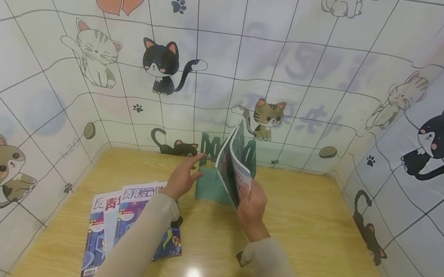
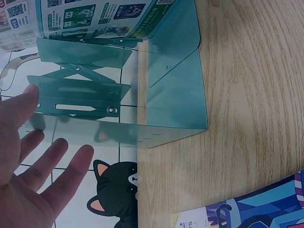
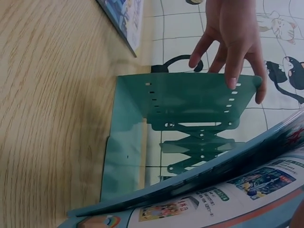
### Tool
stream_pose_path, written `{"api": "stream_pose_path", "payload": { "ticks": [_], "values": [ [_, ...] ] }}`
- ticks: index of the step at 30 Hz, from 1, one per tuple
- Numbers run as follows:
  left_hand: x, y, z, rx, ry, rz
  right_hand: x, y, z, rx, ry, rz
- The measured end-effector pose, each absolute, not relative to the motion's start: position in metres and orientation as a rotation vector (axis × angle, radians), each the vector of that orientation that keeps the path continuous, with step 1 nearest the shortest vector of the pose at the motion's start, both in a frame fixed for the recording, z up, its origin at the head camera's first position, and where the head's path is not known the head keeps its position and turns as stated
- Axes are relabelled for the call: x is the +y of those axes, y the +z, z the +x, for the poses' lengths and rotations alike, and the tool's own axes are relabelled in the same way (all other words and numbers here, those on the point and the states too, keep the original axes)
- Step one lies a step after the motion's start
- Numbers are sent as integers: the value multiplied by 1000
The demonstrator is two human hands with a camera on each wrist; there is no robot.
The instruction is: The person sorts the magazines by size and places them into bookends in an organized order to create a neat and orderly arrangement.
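Note:
A green metal expandable bookend [image 1: 210,187], with crossed scissor links [image 3: 202,140] at its back, stands on the table. My left hand [image 1: 182,177] is at its left side panel [image 3: 190,92], fingers spread and fairly straight. The thumb lies over the panel's inner face and the other fingers are on the outer side. My right hand [image 1: 252,206] grips a thin magazine [image 1: 233,165] by its near edge. That magazine stands upright, leaning, at the bookend's right part, its pages slightly parted. The bookend's right panel is mostly hidden behind it.
Several magazines [image 1: 96,234] with blue and purple covers lie overlapping at the table's left, partly under my left forearm. The wooden table [image 1: 298,225] meets a wall [image 1: 218,65] printed with cats and grid lines; the bookend stands near its back edge.

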State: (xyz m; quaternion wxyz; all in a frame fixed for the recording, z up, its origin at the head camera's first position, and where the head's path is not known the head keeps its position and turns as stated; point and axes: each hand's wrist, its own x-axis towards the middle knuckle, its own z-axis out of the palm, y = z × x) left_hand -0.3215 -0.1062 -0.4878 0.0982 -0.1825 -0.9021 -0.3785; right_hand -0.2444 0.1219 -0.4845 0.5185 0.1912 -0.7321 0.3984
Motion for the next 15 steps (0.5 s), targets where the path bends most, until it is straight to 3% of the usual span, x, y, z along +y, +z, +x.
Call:
{"api": "stream_pose_path", "payload": {
  "ticks": [15],
  "values": [
    [-106,-487,-320,-2637,-1124,-559,120,-500,-262,-1836,903,431]
  ]
}}
